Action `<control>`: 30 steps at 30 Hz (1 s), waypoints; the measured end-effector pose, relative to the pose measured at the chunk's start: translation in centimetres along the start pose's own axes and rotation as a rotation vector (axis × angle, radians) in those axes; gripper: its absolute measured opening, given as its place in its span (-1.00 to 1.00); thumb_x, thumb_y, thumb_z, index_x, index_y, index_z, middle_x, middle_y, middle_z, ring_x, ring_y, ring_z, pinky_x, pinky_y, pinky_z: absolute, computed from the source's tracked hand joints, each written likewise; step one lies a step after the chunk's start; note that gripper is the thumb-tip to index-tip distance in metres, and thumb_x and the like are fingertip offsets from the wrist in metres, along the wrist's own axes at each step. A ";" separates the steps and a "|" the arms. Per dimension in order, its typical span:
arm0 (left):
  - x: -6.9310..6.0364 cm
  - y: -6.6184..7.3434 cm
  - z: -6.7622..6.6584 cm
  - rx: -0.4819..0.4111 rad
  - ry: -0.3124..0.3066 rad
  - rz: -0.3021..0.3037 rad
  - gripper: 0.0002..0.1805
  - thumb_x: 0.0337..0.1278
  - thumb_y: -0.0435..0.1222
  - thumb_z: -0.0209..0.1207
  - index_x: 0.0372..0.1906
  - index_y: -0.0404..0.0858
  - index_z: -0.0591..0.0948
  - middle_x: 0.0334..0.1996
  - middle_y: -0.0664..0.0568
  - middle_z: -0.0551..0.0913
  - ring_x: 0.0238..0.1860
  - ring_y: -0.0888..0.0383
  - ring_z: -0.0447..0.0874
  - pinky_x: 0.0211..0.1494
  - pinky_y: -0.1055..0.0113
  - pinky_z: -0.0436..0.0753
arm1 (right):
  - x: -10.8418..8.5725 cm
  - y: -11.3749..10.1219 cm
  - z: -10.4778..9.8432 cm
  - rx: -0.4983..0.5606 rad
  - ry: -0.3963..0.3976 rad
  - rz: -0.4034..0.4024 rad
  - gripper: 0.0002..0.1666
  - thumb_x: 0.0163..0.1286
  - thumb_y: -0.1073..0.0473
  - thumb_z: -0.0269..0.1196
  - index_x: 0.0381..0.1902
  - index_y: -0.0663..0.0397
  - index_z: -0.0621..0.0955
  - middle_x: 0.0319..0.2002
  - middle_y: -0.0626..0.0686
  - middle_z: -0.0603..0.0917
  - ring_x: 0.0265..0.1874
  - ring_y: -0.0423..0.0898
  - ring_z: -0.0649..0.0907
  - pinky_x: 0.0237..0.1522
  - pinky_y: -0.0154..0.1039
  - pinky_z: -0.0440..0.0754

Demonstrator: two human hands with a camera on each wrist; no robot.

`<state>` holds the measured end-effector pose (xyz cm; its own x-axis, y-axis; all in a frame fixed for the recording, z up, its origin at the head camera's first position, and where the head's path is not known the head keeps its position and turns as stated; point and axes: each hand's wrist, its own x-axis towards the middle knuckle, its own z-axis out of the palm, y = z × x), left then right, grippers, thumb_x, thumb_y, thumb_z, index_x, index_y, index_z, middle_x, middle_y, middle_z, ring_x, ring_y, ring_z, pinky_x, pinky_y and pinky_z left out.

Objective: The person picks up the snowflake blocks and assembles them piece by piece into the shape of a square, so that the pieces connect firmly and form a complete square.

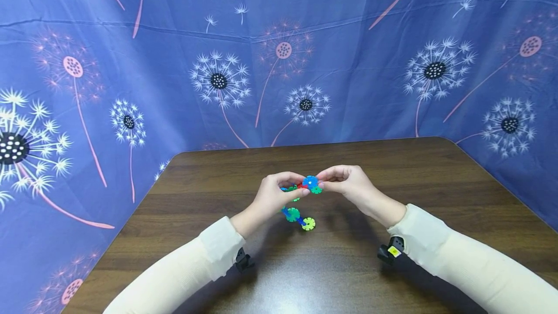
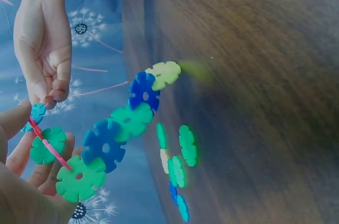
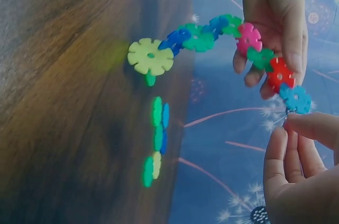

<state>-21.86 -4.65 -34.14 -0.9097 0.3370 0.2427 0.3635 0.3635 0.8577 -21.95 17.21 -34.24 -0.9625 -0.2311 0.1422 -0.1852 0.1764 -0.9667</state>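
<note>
Left hand (image 1: 269, 198) is holding a chain of multicoloured, notched round plastic discs (image 2: 94, 144) over the brown wooden counter (image 1: 340, 270), apparently steadying it while the right hand (image 1: 356, 187) is pinching its light-blue end disc (image 3: 300, 101).

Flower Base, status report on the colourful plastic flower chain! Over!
Left hand gripping colourful plastic flower chain. Right hand at its light-blue end disc, grip unclear. Loose plastic flower discs on brown table. Nothing visibly blocking hands.
</note>
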 end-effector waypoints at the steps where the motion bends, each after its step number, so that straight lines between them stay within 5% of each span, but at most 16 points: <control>1: 0.0 -0.1 0.0 -0.012 -0.001 0.000 -0.72 0.00 -0.19 0.42 -0.12 -0.11 0.73 -0.19 0.06 0.77 -0.14 0.16 0.71 -0.19 0.38 0.68 | 0.1 0.1 -0.1 0.001 0.000 0.006 -0.60 0.17 0.26 0.41 -0.05 0.38 0.64 -0.34 -0.14 0.76 -0.32 -0.25 0.68 -0.13 -0.31 0.64; 11: -0.4 -1.4 0.1 -0.066 -0.020 0.033 -0.66 0.07 -0.26 0.37 -0.02 -0.22 0.67 -0.13 -0.09 0.75 -0.09 0.06 0.72 -0.08 0.31 0.68 | 1.8 2.1 -0.5 0.028 0.017 0.061 -0.55 0.21 0.29 0.37 -0.01 0.49 0.59 -0.34 -0.11 0.77 -0.37 -0.26 0.71 -0.13 -0.30 0.66; 19: -1.0 -2.0 0.7 -0.089 -0.009 0.005 -0.70 0.08 -0.30 0.36 -0.06 -0.28 0.66 -0.16 -0.11 0.75 -0.11 0.06 0.74 -0.05 0.32 0.67 | 4.2 4.5 -0.4 -0.023 -0.001 0.199 -0.55 0.26 0.32 0.30 0.06 0.47 0.56 -0.09 0.21 0.74 -0.19 -0.01 0.74 0.16 0.09 0.54; 23: -1.2 -2.2 1.0 -0.088 0.025 -0.017 -0.72 0.06 -0.28 0.37 -0.10 -0.27 0.68 -0.19 -0.11 0.76 -0.16 0.07 0.74 -0.05 0.32 0.67 | 5.3 5.4 -0.1 -0.119 0.003 0.257 -0.56 0.26 0.29 0.31 0.07 0.39 0.58 0.02 0.23 0.68 -0.09 0.04 0.70 0.13 0.03 0.56; 30: -1.6 -2.7 1.2 -0.132 0.075 -0.071 -0.74 0.05 -0.28 0.38 -0.12 -0.25 0.70 -0.16 -0.11 0.75 -0.14 0.09 0.72 -0.07 0.35 0.64 | 6.5 6.5 0.7 -0.215 0.027 0.319 -0.58 0.19 0.32 0.36 0.02 0.33 0.60 -0.05 0.20 0.68 -0.26 -0.08 0.68 0.00 -0.11 0.60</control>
<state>-21.16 -5.16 -37.42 -0.9463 0.2472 0.2082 0.2727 0.2654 0.9248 -29.28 16.22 -39.72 -0.9828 -0.1072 -0.1502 0.0899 0.4324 -0.8972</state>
